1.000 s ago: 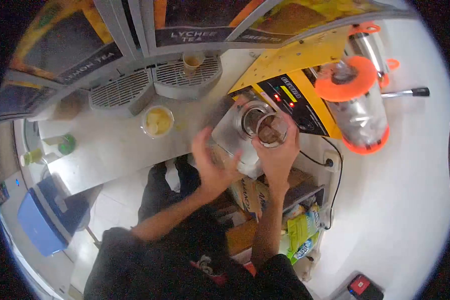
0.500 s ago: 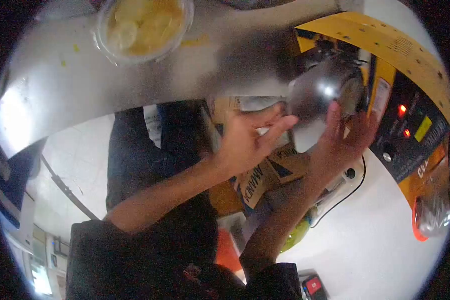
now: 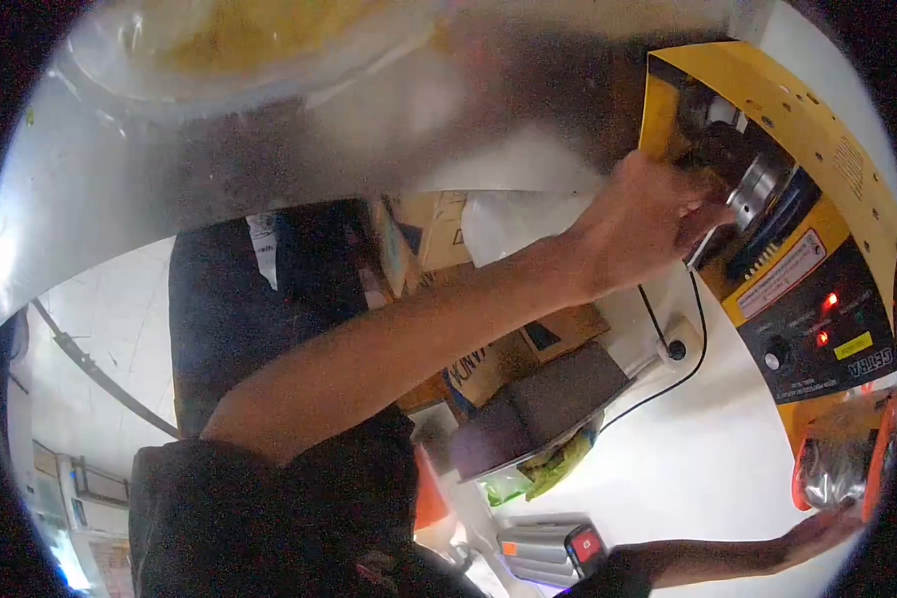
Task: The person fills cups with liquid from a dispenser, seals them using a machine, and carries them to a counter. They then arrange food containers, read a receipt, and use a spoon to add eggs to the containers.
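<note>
Shiny desk (image 3: 468, 130), white wall (image 3: 688, 458), tiled floor (image 3: 120, 344)
Desk and floor left of my left hand (image 3: 658, 219); wall toward my right.

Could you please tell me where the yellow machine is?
The yellow machine is at the head view's right, with the left hand at its opening and the film roll beside it.

"GETRA" marks the yellow machine (image 3: 825, 349); "ANDA" shows on cardboard (image 3: 486, 371).
</note>
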`<state>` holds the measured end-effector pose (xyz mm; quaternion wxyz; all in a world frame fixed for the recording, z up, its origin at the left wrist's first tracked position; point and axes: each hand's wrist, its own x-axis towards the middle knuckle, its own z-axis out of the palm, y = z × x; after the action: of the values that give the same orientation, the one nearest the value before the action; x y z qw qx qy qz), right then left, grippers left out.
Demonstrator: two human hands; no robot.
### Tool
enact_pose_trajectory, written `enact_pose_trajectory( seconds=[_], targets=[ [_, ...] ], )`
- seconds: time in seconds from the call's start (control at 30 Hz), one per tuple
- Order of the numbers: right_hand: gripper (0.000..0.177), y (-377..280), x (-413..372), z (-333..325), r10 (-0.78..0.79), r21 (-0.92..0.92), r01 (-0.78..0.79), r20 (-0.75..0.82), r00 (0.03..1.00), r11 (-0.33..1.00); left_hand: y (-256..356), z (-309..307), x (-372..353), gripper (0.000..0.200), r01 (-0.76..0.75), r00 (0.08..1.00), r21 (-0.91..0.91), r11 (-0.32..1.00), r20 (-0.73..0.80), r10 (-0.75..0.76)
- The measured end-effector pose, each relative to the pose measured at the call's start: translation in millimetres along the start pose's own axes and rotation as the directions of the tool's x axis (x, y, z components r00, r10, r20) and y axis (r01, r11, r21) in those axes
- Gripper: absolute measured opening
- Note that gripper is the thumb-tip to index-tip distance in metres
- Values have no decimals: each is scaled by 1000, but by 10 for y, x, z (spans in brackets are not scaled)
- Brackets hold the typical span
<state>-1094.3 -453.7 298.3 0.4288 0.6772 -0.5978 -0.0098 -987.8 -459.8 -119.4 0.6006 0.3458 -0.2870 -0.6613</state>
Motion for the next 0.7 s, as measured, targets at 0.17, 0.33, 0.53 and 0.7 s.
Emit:
enact_pose_trajectory(
  seconds=[0.17, 0.33, 0.53, 0.7],
  targets=[
    [45, -474, -218, 338, -1, 131, -8, 70, 998, 991, -602, 472, 355, 22, -355, 928, 308, 883, 0, 373],
    [49, -781, -264, 532, -38, 188, 18, 100, 994, 982, -211, 283, 301, 20, -142, 990, 410, 901, 49, 133],
    [57, -871, -211, 580, -42, 197, 22, 97, 994, 980, 988, 425, -3, 18, -509, 830, 475, 718, 49, 556],
    [71, -248, 37, 396, -127, 185, 85, 232, 964, 979, 1819, 742, 340, 21, -710, 684, 388, 588, 182, 706]
  ],
)
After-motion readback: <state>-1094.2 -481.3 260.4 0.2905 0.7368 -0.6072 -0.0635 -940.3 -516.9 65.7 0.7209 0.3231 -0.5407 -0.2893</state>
